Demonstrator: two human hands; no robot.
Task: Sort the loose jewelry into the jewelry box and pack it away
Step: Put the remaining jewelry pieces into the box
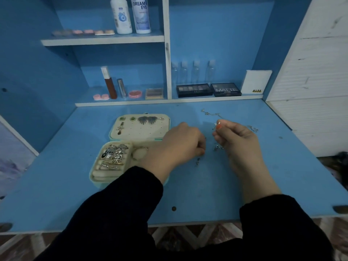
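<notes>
On blue desk point(56, 185), open jewelry box point(148, 131)

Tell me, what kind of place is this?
Probably a dressing table at home: makeup palettes and eye-solution bottles sit on the blue shelves, and an open jewelry box lies on the desk.

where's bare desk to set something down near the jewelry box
Bare: the desk left of the jewelry box to the side wall, and the front strip by the sleeves. Crowded: right of the box, where the left hand, the right hand pinching a silver piece and loose pieces sit.
</notes>
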